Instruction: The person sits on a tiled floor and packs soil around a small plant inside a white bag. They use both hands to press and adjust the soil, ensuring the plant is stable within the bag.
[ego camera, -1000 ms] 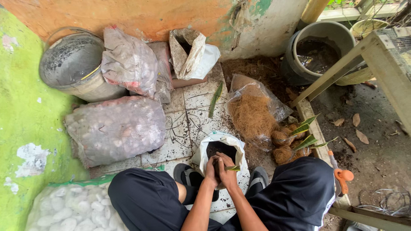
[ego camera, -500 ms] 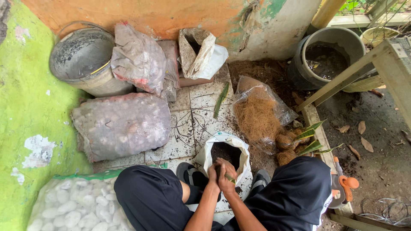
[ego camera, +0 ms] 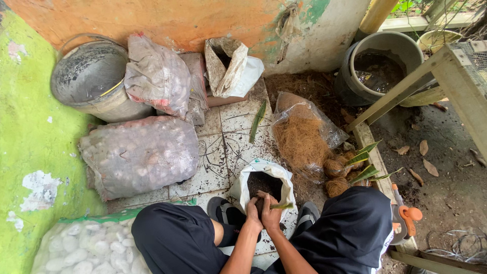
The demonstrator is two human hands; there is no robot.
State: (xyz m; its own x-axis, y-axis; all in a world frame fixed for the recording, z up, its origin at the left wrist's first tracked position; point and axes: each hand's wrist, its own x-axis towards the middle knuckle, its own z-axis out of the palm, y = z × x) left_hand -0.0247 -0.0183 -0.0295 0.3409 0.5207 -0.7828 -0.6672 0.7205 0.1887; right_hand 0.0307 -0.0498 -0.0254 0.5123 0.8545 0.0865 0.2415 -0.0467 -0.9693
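Note:
I squat over a small white bag (ego camera: 238,185) filled with dark soil (ego camera: 264,182), set on the tiled floor between my knees. My left hand (ego camera: 252,212) and my right hand (ego camera: 271,213) are pressed together at the bag's near rim, fingers curled around a small plant. A narrow green leaf (ego camera: 281,206) sticks out to the right of my right hand. Which fingers grip the plant is hidden.
A clear bag of brown coconut fibre (ego camera: 302,137) lies right of the soil bag, beside small plants with fibre-wrapped roots (ego camera: 350,170). Sacks of pebbles (ego camera: 139,157), a grey bucket (ego camera: 91,81), a dark pot (ego camera: 378,68), a loose leaf (ego camera: 257,122) and orange-handled pruners (ego camera: 406,218) surround me.
Both hands stay together at the soil bag's rim with the small plant. The view has shifted slightly; nothing else has moved.

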